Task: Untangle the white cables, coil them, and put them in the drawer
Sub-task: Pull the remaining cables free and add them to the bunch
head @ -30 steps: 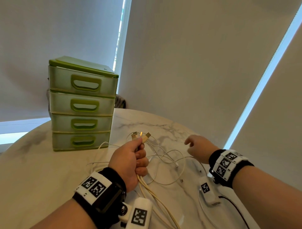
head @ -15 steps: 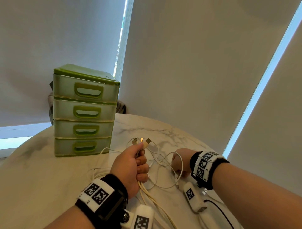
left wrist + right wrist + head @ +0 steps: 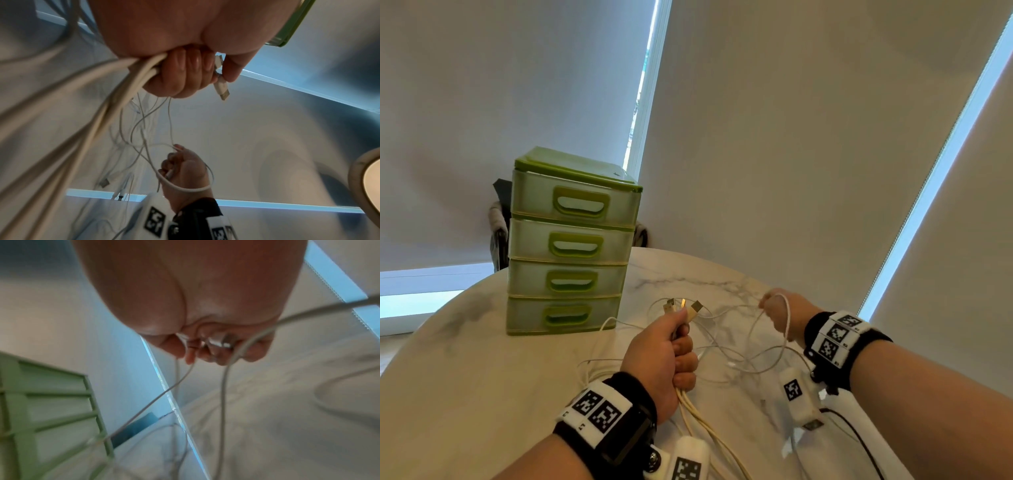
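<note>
My left hand (image 3: 671, 356) grips a bundle of white cables (image 3: 698, 421) over the marble table (image 3: 482, 377), with USB plugs (image 3: 683, 306) sticking up above the fist. The left wrist view shows the fingers (image 3: 180, 76) curled round the bundle (image 3: 123, 84) and the thumb pinching one plug (image 3: 221, 87). Thin loops (image 3: 739, 356) lie tangled between the hands. My right hand (image 3: 780, 313) is raised at the right, gripping a thin white cable (image 3: 787, 318) that loops over its back. The right wrist view shows a connector (image 3: 219, 341) held in that fist. The green drawer unit (image 3: 571, 246) stands behind, all drawers shut.
A chair back (image 3: 498, 219) shows behind the drawer unit. Roller blinds hang behind the round table, with bright window gaps at left and right. Bare marble lies in front of the drawers at the left.
My right hand dropped to the tangle, closed round a thin cable, then rose and moved right, drawing the cable up. The left hand kept its grip on the bundle.
</note>
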{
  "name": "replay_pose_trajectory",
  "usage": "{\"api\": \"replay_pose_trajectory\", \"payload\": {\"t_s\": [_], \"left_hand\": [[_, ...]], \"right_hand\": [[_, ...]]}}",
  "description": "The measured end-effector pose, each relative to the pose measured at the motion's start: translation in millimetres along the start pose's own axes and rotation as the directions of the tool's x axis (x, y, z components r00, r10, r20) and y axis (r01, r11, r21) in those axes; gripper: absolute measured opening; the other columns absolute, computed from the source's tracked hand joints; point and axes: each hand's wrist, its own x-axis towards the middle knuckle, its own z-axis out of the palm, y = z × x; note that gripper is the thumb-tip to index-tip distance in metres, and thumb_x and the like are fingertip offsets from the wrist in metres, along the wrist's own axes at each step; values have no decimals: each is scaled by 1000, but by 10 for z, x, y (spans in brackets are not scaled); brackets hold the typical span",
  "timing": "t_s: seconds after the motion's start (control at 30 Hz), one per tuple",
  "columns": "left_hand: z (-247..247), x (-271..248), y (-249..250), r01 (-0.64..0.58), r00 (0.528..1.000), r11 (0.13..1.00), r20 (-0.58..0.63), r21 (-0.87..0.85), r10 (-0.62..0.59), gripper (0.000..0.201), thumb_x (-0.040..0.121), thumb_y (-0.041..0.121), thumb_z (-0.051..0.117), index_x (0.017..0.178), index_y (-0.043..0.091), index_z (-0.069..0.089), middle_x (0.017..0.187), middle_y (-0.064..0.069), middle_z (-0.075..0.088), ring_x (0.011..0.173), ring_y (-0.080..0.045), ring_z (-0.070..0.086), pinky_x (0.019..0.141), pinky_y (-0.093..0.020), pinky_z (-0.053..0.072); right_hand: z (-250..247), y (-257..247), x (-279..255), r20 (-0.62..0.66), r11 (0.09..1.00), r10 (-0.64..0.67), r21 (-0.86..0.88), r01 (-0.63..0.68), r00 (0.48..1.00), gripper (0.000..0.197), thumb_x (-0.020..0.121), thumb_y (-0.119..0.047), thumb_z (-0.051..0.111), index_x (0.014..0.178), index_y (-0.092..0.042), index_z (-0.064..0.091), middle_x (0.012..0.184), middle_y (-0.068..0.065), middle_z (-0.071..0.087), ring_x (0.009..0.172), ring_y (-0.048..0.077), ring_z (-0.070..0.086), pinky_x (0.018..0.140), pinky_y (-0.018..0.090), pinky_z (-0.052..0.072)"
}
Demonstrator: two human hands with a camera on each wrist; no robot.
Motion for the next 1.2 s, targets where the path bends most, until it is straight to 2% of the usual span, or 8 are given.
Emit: {"api": "replay_pose_trajectory", "payload": {"t_s": [0.17, 0.23, 0.33, 0.53, 0.77, 0.83, 1.03, 1.2], "left_hand": [[-10, -17, 17, -23, 1000, 1000, -6, -11, 23, 32, 94, 34, 56, 68, 18, 47, 52, 5, 26, 38, -9, 20, 41, -18, 12], [-9, -19, 21, -26, 1000, 1000, -4, -12, 26, 32, 94, 34, 55, 68, 19, 46, 53, 4, 26, 39, -9, 19, 41, -19, 12], [0, -27, 21, -37, 999, 999, -9, -9, 37, 32, 95, 34, 55, 68, 19, 46, 53, 4, 26, 40, -10, 19, 40, -18, 13], [8, -74, 17, -63, 998, 998, -28, -4, 63, 32, 94, 30, 58, 67, 20, 44, 52, 5, 25, 39, -10, 19, 39, -18, 13], [20, -106, -6, -118, 992, 990, -31, 74, 121, 25, 94, 18, 59, 77, 19, 41, 54, 4, 28, 41, -9, 21, 39, -19, 15], [21, -126, -11, -140, 990, 986, -23, 93, 142, 23, 95, 16, 58, 78, 19, 43, 54, 4, 28, 41, -10, 22, 40, -20, 16], [137, -250, 30, -365, 930, 905, 45, 218, 365, 23, 95, 13, 60, 74, 17, 50, 49, 4, 32, 43, -12, 27, 41, -23, 26], [222, -382, 159, -422, 901, 898, 166, 122, 400, 27, 99, 12, 51, 73, 17, 45, 55, 3, 27, 46, -11, 23, 39, -23, 23]], "right_hand": [[-529, -89, -175, 63, 997, -72, 27, 70, 995, 46, 83, 11, 37, 93, -11, 76, 80, -4, 69, 59, 10, 58, 52, 23, 42], [-793, -178, -194, -105, 988, -156, 3, 157, 982, 42, 85, 9, 42, 93, -15, 76, 84, -5, 72, 59, 8, 61, 56, 21, 44], [-1315, -325, -177, -434, 945, -215, 135, 299, 875, 39, 84, 8, 45, 87, -17, 75, 85, -2, 71, 62, 11, 57, 56, 22, 41], [-2254, -550, -389, -680, 889, -204, 173, 425, 704, 25, 87, -12, 55, 79, -31, 70, 76, -11, 61, 68, 12, 54, 65, 27, 44], [-2606, -609, -700, -809, 864, -176, 146, 482, 561, 40, 86, -22, 56, 124, -28, 66, 109, -6, 67, 96, 12, 60, 90, 28, 51], [-2511, -586, -745, -791, 872, -196, 131, 472, 580, 36, 89, -18, 57, 123, -29, 65, 101, -4, 64, 87, 15, 59, 75, 28, 50], [-1884, -605, -1026, -191, 959, -259, 63, 275, 947, 20, 88, -2, 62, 90, -16, 75, 65, 2, 62, 58, 19, 49, 57, 31, 43], [-1265, -896, -1470, 248, 800, -244, -495, 339, 937, 39, 85, -9, 54, 93, -39, 78, 73, -16, 68, 61, 0, 56, 68, 21, 46]]}}
